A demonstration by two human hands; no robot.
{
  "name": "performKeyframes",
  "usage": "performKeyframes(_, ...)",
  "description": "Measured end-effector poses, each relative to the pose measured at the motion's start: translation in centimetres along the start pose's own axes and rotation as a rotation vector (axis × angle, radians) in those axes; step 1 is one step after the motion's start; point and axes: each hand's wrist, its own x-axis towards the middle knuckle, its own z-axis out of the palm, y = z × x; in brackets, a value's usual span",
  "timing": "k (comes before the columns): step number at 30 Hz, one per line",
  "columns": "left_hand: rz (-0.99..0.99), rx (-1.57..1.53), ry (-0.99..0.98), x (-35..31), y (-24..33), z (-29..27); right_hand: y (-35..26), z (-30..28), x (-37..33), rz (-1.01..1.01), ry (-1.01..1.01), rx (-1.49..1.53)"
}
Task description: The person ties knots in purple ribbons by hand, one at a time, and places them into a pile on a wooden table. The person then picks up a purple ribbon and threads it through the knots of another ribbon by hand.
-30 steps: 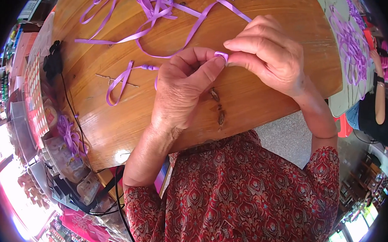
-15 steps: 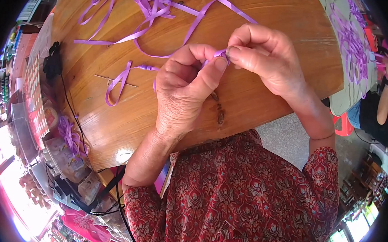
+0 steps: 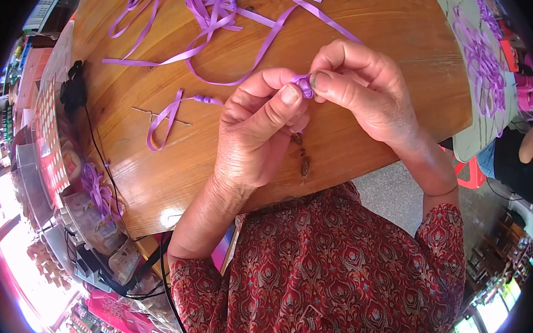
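Note:
A purple ribbon (image 3: 304,85) with a coiled knot is pinched between my two hands above the wooden table. My left hand (image 3: 258,118) holds it between thumb and forefinger, the other fingers curled below. From the other side, my right hand (image 3: 359,90) grips the knot's edge with thumb and fingertip. Left of my left hand, a looped ribbon end with a small knot (image 3: 204,99) lies on the table, its loop (image 3: 161,126) crossing a thin twisted metal wire (image 3: 160,116). The ribbon's path inside my palm is hidden.
A heap of purple ribbons (image 3: 205,6) lies at the table's (image 3: 401,71) far side. Left are a black cable (image 3: 93,123), another ribbon bunch (image 3: 98,189) and clear containers. A pale table (image 3: 467,136) at right bears more ribbon; a person's arm (image 3: 530,142) shows beside it.
Both hands have shifted slightly nearer me. My left thumb has drawn back from the fingertips of my right hand, and the coiled knot now shows between them.

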Motion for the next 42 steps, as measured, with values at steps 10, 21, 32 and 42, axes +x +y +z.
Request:
performKeyframes(10,0.023,-0.013,0.017,0.0,0.3,0.1,0.3,0.1,0.2,-0.615,0.045,-0.564)
performKeyframes(21,0.032,0.166,0.065,-0.1,0.5,0.8,-0.2,-0.1,0.5,-0.717,0.057,-0.744)
performKeyframes(32,-0.095,-0.056,0.080,0.1,0.1,0.2,0.0,-0.4,0.6,-0.687,0.026,-0.668)
performKeyframes(42,-0.178,-0.210,-0.004,-0.1,0.2,-0.4,0.5,-0.4,0.4,-0.442,-0.037,-0.339)
